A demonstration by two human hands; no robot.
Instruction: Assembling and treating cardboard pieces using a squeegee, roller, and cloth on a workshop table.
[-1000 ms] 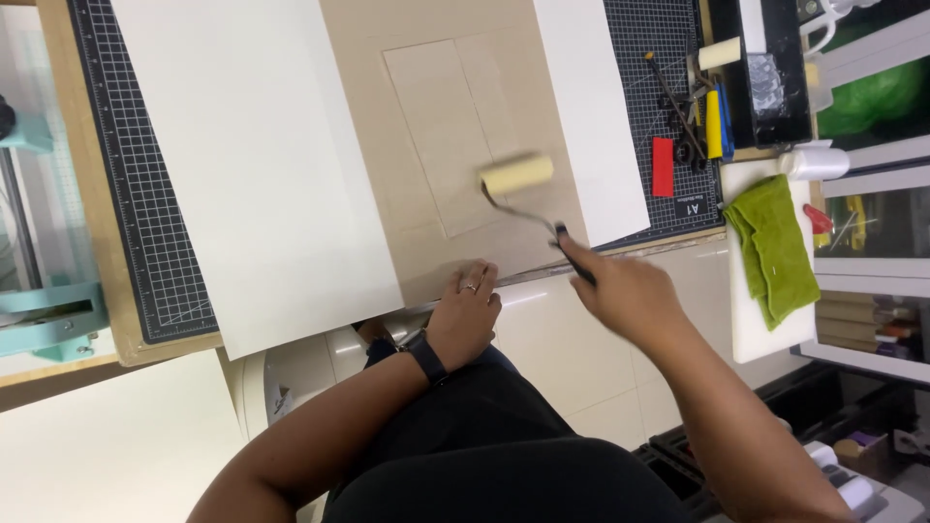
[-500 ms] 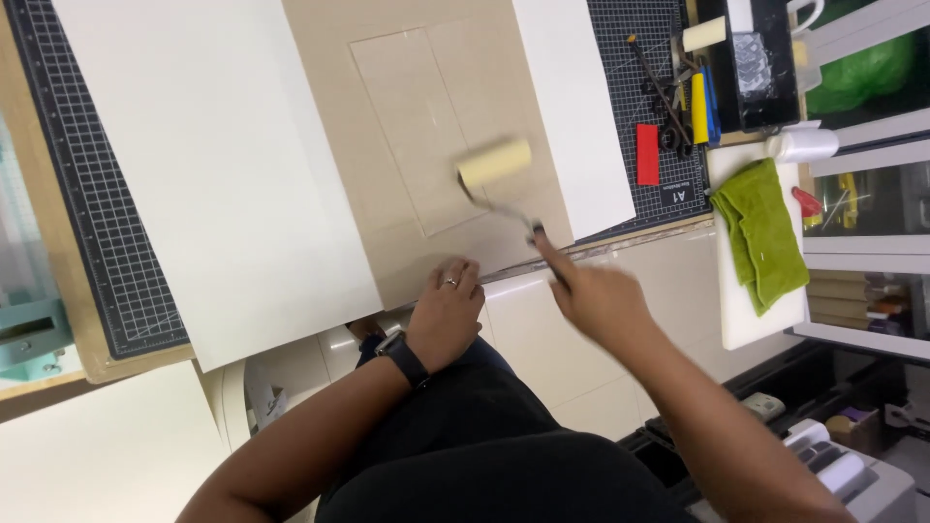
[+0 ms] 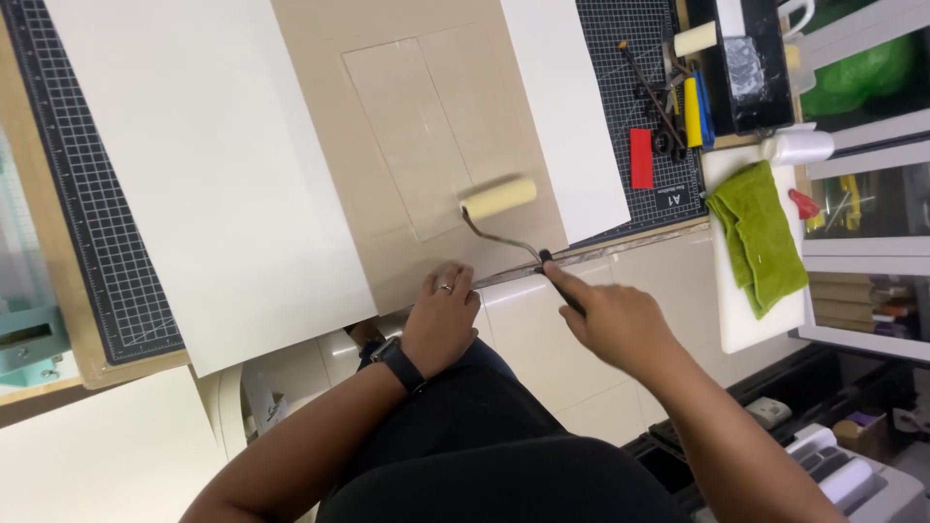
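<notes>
The small foam roller (image 3: 498, 198) lies on the tan board (image 3: 426, 126), its cylinder running across the panel near the lower edge of the raised rectangle. Its bent wire handle trails back toward the right hand (image 3: 612, 320), whose fingers are clenched around the dark grip — the nearer hand by far. The left hand (image 3: 441, 318) rests flat, fingers released, touching the board's near edge. Beneath lies a gridded cutting mat (image 3: 635, 87) with white sheets (image 3: 194, 174) either side — a green cloth (image 3: 756, 232) well to the right.
</notes>
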